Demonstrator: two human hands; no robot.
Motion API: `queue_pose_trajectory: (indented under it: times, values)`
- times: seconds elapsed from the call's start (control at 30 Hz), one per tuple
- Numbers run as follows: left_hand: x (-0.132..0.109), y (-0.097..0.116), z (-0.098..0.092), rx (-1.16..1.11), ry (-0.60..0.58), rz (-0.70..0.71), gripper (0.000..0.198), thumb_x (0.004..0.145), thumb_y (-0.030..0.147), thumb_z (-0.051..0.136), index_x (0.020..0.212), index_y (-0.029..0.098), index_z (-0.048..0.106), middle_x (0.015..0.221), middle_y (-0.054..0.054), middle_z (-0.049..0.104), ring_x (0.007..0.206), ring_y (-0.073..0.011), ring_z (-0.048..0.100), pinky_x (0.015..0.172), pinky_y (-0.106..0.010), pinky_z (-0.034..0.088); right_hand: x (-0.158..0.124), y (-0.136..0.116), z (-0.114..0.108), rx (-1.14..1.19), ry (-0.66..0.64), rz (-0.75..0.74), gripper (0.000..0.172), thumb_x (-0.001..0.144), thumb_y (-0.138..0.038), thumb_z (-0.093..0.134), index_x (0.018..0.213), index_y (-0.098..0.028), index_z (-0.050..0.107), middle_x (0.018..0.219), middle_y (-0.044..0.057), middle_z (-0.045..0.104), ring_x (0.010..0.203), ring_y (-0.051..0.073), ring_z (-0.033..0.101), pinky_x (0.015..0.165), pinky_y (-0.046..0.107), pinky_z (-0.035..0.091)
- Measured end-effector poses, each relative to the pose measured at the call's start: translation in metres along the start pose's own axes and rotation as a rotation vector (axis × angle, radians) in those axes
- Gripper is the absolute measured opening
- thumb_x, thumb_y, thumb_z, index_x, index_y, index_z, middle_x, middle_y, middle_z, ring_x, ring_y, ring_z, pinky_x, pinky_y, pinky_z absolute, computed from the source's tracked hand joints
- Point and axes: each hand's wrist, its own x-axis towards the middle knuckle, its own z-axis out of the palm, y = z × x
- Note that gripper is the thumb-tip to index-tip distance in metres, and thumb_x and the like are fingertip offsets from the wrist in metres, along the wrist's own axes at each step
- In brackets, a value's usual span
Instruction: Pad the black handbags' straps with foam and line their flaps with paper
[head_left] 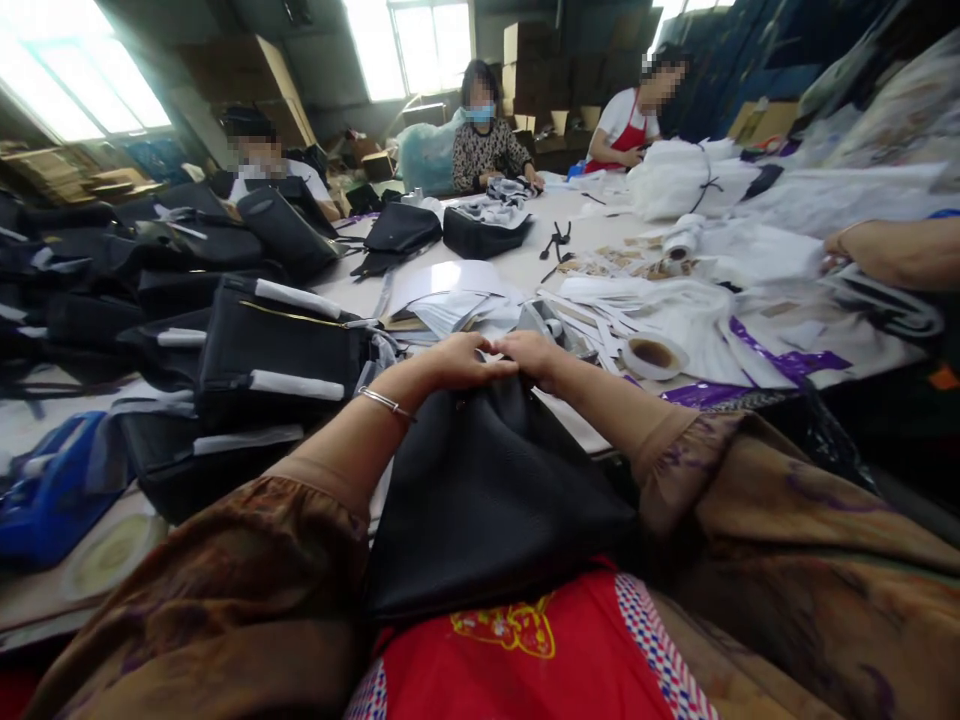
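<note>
A black leather bag (487,490) lies against my body, its top edge at the table's near edge. My left hand (459,362) and my right hand (531,355) meet at that top edge. Both have fingers curled over and closed on the bag's rim. A thin metal bangle (384,402) sits on my left wrist.
Stacked black bags (274,355) with white paper-wrapped handles crowd the left of the table (525,268). White paper sheets (450,295), tape rolls (654,355) and white wrapping cover the middle and right. A co-worker's arm (892,250) reaches in at right. Three people sit at the far side.
</note>
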Motion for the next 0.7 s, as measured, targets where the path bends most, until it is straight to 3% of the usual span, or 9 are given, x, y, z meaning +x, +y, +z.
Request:
queue_pose_trajectory:
  times: [0.13,0.27,0.33,0.4,0.53,0.6,0.7]
  values:
    - [0.016,-0.002,0.007,-0.060,-0.093,0.046,0.076,0.050,0.045,0.089,0.118,0.017,0.070,0.083,-0.005,0.071,0.080,-0.0240,0.064,0.071,-0.028,0.046,-0.010,0.006,-0.009,0.192,0.015,0.027,0.022,0.091,-0.035,0.054,0.075,-0.021,0.050,0.046,-0.007,0.033,0.039,0.010,0.028,0.037,0.022,0.026]
    - [0.010,-0.007,0.007,-0.491,-0.136,0.094,0.071,0.066,0.040,0.081,0.130,0.015,0.062,0.097,-0.007,0.072,0.084,-0.0206,0.065,0.074,-0.029,0.050,-0.038,0.010,-0.022,0.306,-0.010,-0.001,0.017,0.092,-0.037,0.054,0.086,-0.021,0.053,0.069,0.000,0.056,0.053,0.011,0.047,0.051,0.023,0.045]
    - [0.003,-0.010,0.011,-0.699,-0.058,0.049,0.064,0.071,0.038,0.078,0.128,0.014,0.063,0.095,-0.007,0.072,0.078,-0.0170,0.064,0.070,-0.027,0.050,-0.060,0.012,-0.027,0.205,0.026,-0.036,0.024,0.087,-0.042,0.065,0.096,-0.020,0.057,0.092,0.005,0.064,0.071,0.015,0.058,0.063,0.027,0.052]
    - [-0.003,-0.013,0.020,-0.833,0.091,-0.014,0.059,0.071,0.035,0.078,0.125,0.015,0.065,0.088,-0.004,0.071,0.069,-0.0131,0.061,0.065,-0.025,0.049,-0.088,0.016,-0.028,0.000,0.106,-0.090,0.043,0.078,-0.048,0.076,0.108,-0.020,0.060,0.109,0.010,0.065,0.091,0.022,0.062,0.078,0.034,0.054]
    - [-0.006,-0.021,0.045,-0.966,0.362,-0.085,0.056,0.070,0.031,0.077,0.123,0.016,0.065,0.074,0.001,0.065,0.058,-0.0086,0.054,0.056,-0.021,0.045,-0.138,0.023,-0.024,-0.231,0.119,-0.094,0.075,0.070,-0.056,0.080,0.132,-0.022,0.056,0.130,0.013,0.060,0.121,0.035,0.054,0.108,0.051,0.038]
    - [-0.004,-0.024,0.055,-0.950,0.442,-0.082,0.051,0.072,0.032,0.076,0.119,0.015,0.067,0.068,0.004,0.060,0.055,-0.0073,0.050,0.053,-0.020,0.041,-0.154,0.024,-0.023,-0.243,0.056,-0.026,0.084,0.068,-0.058,0.080,0.139,-0.022,0.052,0.136,0.013,0.057,0.129,0.036,0.049,0.113,0.053,0.033]
    - [-0.001,-0.029,0.064,-0.848,0.525,-0.036,0.045,0.076,0.035,0.074,0.116,0.016,0.069,0.062,0.006,0.054,0.052,-0.0065,0.045,0.050,-0.019,0.036,-0.166,0.025,-0.024,-0.213,0.002,0.062,0.096,0.066,-0.054,0.082,0.147,-0.021,0.043,0.144,0.012,0.052,0.131,0.035,0.048,0.113,0.050,0.035]
